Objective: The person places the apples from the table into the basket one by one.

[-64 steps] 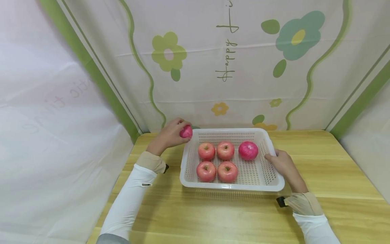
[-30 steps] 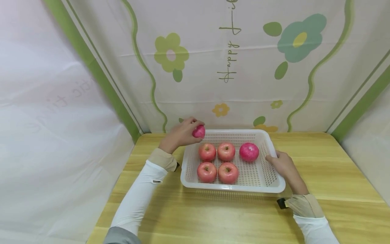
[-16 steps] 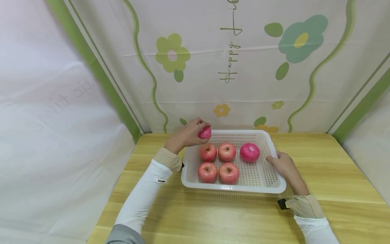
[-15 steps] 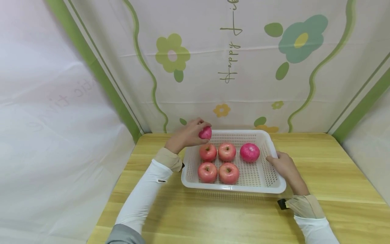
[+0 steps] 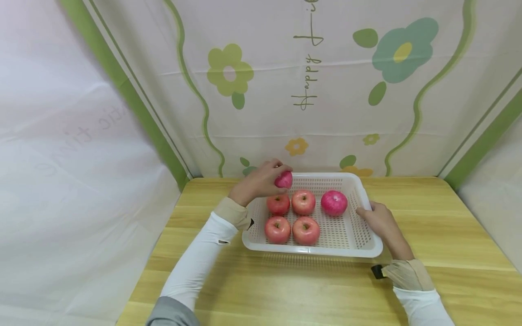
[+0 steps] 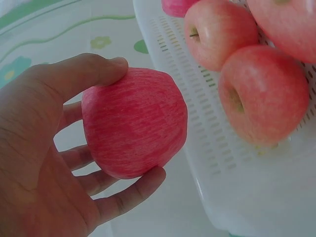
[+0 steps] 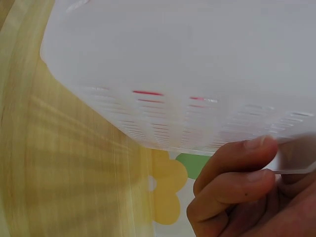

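Note:
My left hand [image 5: 262, 181] holds a deep pink apple [image 5: 284, 179] over the back left part of a white plastic basket [image 5: 310, 251]. In the left wrist view, thumb and fingers curl round this streaky apple [image 6: 136, 123], beside the basket's wall. Several paler red apples [image 5: 306, 230] sit in the basket's left half; the back left one is partly covered by the hand. A second deep pink apple [image 5: 334, 203] rests towards the right. My right hand [image 5: 379, 219] grips the basket's right side, thumb over the rim and curled fingers [image 7: 232, 197] outside below it.
A light wooden table [image 5: 318, 290] lies under the basket. Behind it hangs a pale curtain [image 5: 261, 113] with printed flowers, and another white sheet [image 5: 81, 181] hangs on the left.
My left hand has carried its apple rightward, from beside the basket's left edge to over its back left part. The right hand keeps its grip on the basket, which stays in place.

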Motion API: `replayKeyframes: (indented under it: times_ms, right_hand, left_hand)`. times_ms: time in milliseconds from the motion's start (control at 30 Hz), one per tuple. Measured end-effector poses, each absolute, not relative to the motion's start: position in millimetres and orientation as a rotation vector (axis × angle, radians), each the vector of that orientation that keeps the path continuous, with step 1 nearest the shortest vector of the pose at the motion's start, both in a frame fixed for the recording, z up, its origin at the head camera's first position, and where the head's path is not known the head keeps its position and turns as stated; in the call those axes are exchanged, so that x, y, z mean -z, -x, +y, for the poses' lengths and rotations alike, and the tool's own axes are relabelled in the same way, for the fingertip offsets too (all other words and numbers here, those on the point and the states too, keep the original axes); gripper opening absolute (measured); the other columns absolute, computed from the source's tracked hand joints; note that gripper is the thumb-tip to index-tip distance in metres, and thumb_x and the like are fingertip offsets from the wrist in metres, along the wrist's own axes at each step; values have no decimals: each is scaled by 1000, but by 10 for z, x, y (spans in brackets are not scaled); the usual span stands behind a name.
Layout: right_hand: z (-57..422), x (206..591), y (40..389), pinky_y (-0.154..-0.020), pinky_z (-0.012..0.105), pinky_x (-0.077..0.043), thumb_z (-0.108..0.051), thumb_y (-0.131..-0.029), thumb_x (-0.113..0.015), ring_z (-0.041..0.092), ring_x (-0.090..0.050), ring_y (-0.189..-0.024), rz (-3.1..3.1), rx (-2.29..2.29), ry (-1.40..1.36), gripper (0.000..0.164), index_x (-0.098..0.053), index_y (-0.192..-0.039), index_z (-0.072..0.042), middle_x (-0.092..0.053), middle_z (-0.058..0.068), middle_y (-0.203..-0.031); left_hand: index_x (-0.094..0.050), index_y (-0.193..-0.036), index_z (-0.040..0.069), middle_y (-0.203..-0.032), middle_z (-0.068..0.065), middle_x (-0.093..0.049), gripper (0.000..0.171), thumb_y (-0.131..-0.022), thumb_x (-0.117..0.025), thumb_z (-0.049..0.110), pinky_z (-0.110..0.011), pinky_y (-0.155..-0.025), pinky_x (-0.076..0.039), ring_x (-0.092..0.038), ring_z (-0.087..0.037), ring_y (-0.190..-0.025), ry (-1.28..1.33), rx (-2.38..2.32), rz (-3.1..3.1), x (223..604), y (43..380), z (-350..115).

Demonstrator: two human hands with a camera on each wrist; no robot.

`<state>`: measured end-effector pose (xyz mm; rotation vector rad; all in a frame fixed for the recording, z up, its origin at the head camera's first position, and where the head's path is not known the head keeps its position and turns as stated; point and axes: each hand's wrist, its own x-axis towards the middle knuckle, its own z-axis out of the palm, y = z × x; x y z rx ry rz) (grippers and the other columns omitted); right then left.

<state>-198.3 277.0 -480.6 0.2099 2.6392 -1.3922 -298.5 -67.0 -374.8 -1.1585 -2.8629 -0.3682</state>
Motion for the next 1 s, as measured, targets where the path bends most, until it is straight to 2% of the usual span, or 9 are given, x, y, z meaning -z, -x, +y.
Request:
replayKeyframes:
  times_ms: [400, 600, 1000]
  right_hand:
    - [2769, 4802, 1987, -59, 36, -58, -30, -100, -44, 24, -68, -76, 2639, 1399, -214, 60, -34, -141, 13, -58, 34, -113]
    - [2770, 4792, 1984, -59, 36, -58, -29, -99, -44, 24, -68, -75, 2643, 1401, -214, 59, -36, -140, 13, -59, 34, -112]
    - [2770, 4793, 1988, -60, 36, -58, -30, -99, -45, 23, -67, -77, 2651, 1388, -220, 60, -36, -141, 12, -58, 34, -114]
  left_hand:
    - [-52, -136, 25, -126, 0, -47, 61, -82, -70, 44, -32, -87, -48, -45, -16, -113, 1221, 308, -2877, 3802, 2954, -494]
    - [-55, -133, 23, -123, -1, -49, 58, -82, -70, 43, -32, -90, -46, -46, -17, -110, 1283, 306, -2820, 3844, 2939, -412]
    - [-52, -136, 28, -126, 1, -46, 56, -83, -67, 42, -27, -79, -48, -41, -14, -111, 1329, 233, -2847, 3841, 2856, -250]
